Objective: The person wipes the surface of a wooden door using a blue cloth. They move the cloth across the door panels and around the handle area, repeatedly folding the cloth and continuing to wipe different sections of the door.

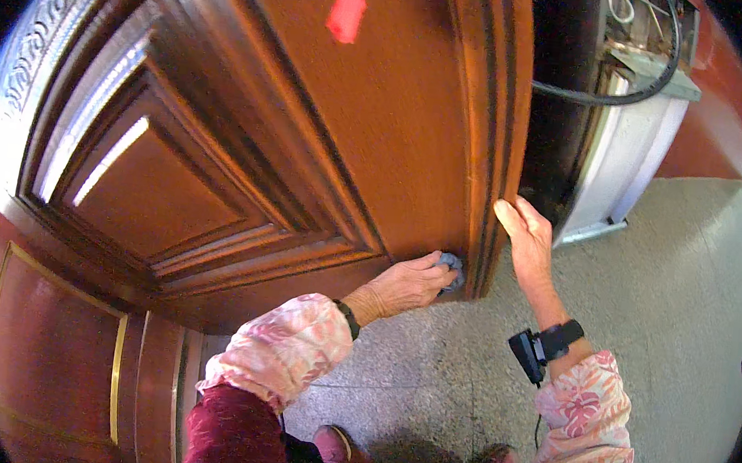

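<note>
A brown wooden panelled door [380, 132] with moulded trim fills the upper left and middle of the view. My left hand [409, 282] presses a bunched blue-grey cloth [451, 273] against the door's flat face, close to its lower corner. On the door's ribbed outer edge rests my right hand [528, 236], thumb on the near side; its other fingertips are partly hidden behind the edge. A red mark [347, 5] shows on the face higher up.
Right of the door stands a white metal housing [633, 149] with exposed wires and a black cable [598, 99]. Another panelled surface with gold trim [56, 335] is at lower left. Speckled stone floor [411, 369] lies below, with my shoes at the bottom.
</note>
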